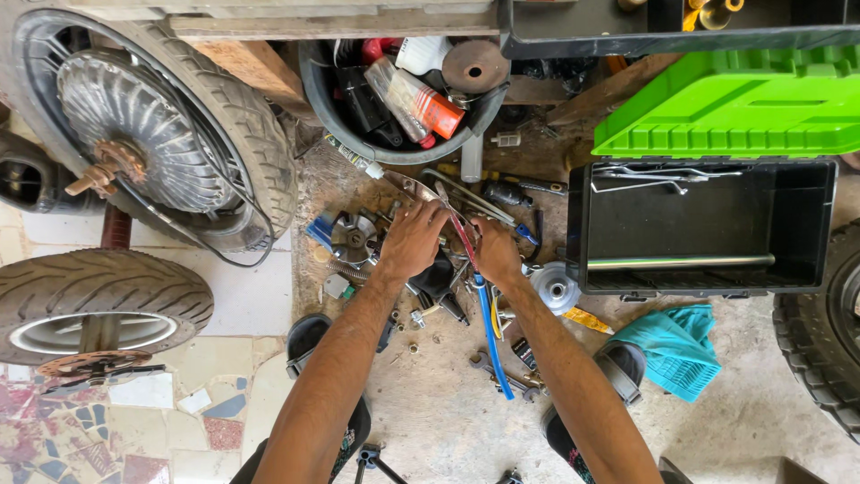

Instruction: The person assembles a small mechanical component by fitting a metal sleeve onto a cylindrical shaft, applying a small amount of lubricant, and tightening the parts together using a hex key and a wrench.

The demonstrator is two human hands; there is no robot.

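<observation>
Both of my arms reach down over a heap of tools and metal parts on a dirty floor. My left hand rests knuckles-up on the pile, its fingers curled around something I cannot make out. My right hand sits close beside it, closed on a thin red-handled tool. A blue-handled tool lies under my right wrist, pointing toward me. A round metal part lies just left of my left hand, and a silver pulley-like disc lies right of my right hand.
An open black toolbox with a green lid stands at right. A dark bucket of cans and parts is behind the pile. Wheels with tyres lean at left, another tyre at right. A teal cloth lies near my right foot.
</observation>
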